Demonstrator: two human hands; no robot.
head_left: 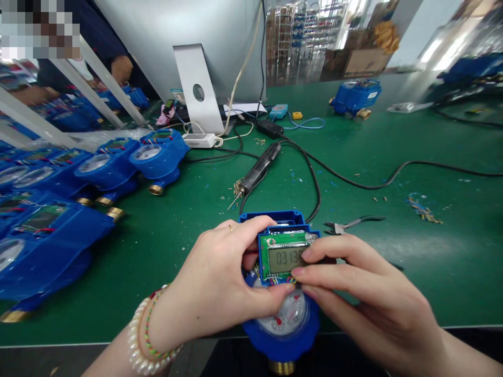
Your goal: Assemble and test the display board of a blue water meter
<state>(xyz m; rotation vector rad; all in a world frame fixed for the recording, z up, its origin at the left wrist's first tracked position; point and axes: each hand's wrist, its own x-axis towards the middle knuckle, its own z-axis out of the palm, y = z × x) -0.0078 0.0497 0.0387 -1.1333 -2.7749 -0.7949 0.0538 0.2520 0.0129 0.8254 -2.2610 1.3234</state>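
A blue water meter (288, 335) with a round dial and brass fitting sits at the table's near edge. On top of it is a green circuit board with an LCD display (281, 257) showing digits. My left hand (218, 280) grips the board's left side, thumb under its lower edge and index finger over the top. My right hand (365, 290) pinches the board's right edge with fingertips together. A pearl and bead bracelet circles my left wrist.
Several blue water meters (98, 173) line the left of the green table (393, 251). An electric screwdriver (257, 170) with black cable lies ahead, pliers (348, 225) to the right. A monitor stand (198, 89), adapters, another meter (356, 97) and a person's arm (120, 68) are behind.
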